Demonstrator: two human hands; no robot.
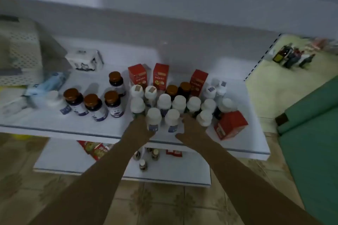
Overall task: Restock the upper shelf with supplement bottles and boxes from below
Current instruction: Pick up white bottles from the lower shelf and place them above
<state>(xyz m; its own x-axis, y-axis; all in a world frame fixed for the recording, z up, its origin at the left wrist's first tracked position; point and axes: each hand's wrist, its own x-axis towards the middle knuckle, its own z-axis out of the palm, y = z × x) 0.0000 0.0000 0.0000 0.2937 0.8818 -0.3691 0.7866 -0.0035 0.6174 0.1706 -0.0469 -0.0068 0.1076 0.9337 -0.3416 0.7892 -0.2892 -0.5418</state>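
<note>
The upper white shelf (117, 128) carries a cluster of white-capped supplement bottles (179, 102), several brown-capped bottles (92, 105) and red boxes (161, 75). My left hand (140, 128) holds a white-capped bottle (154, 118) at the front of the cluster, with its fingers hidden behind the bottle. My right hand (192, 129) wraps around the neighbouring white-capped bottle (172, 119), thumb in front. Both bottles stand upright on the shelf. The lower shelf (64, 159) holds a few small bottles (143, 164) and red packets (95, 150).
A tilted red box (230, 125) lies near the shelf's front right. At the left stand a white perforated basket (22, 55), a white box (84, 59) and blue packets (49, 82). A green surface (311, 133) borders the right side. Tiled floor lies below.
</note>
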